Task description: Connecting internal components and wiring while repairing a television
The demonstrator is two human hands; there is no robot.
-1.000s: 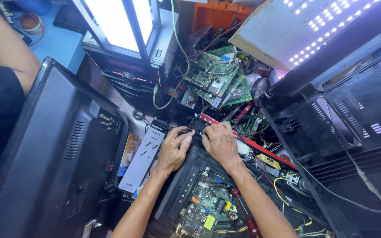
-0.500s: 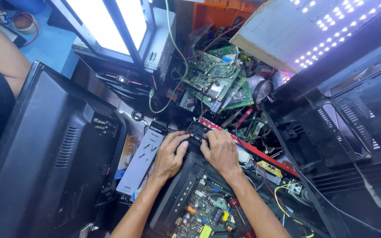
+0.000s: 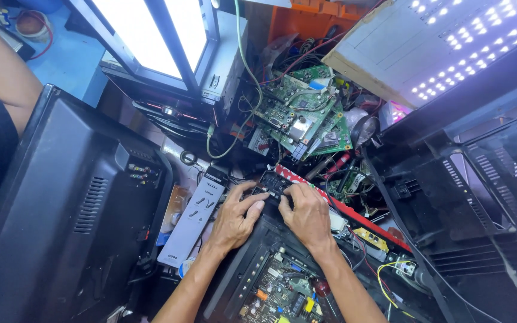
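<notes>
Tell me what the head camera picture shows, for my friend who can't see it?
Two bare hands, the left hand and the right hand, press together on a small black part above an opened circuit board. Around them lie green circuit boards, a black television back and tangled wires.

Electronics repair workshop: circuit boards [image 3: 303, 116], television casings [image 3: 61, 209].

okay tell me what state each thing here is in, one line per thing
Left hand: fingers on the small black part.
Right hand: gripping the same part.
Backlight panels: lit.
Black television back cover: closed, tilted.
Open chassis circuit board: exposed.
Green circuit boards: loose, piled.
</notes>
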